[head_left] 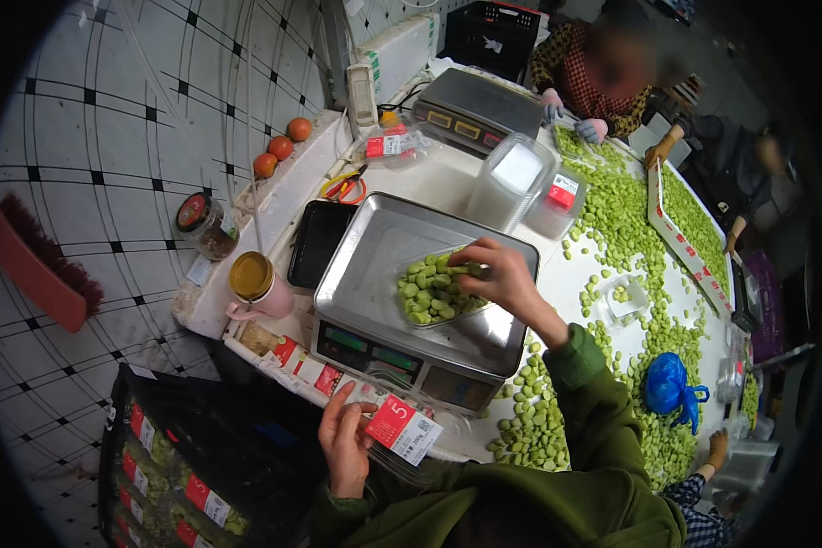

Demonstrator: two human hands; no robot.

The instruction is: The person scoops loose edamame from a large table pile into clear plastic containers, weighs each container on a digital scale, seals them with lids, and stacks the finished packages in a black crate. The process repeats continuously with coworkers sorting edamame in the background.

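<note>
My left hand grips a clear plastic lid with a red and white label, in front of the scale. On the steel pan of the weighing scale sits a clear plastic tub filled with shelled green broad beans. My right hand is over the tub's right side, its fingers pinched together at the beans. Whatever lies between those fingertips is hidden. Loose broad beans are heaped on the table right of the scale.
Stacked clear tubs stand behind the pan, near a second scale. Orange-handled scissors, a black tray and a pink mug are at left. A black crate holds packed tubs below. Other people work across the table.
</note>
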